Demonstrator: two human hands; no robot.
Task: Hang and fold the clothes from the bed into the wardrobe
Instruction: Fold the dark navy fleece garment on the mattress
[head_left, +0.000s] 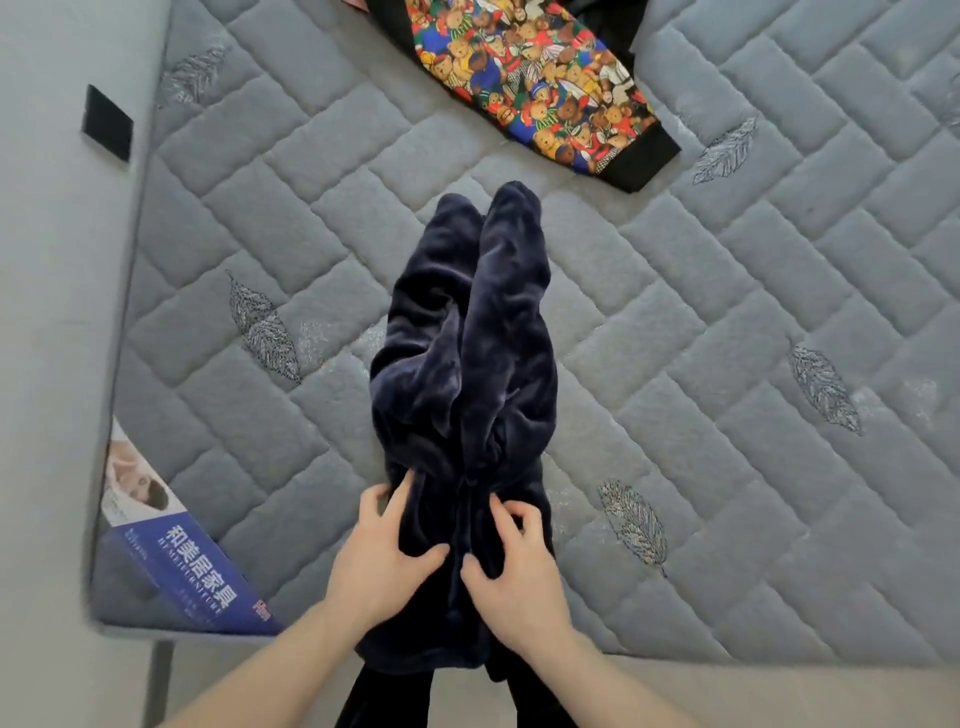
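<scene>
Navy fleece trousers (462, 364) gripped by two hands, left hand (382, 556) and right hand (511, 571).

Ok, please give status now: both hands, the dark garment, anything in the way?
Left hand and right hand both grip navy fleece trousers at waist end. Trousers lie crumpled on mattress, legs pointing away. Teddy-bear print garment beyond, apart, not blocking.

Blue label (176, 561) on mattress corner; black patch (108, 122), perhaps tape.
</scene>
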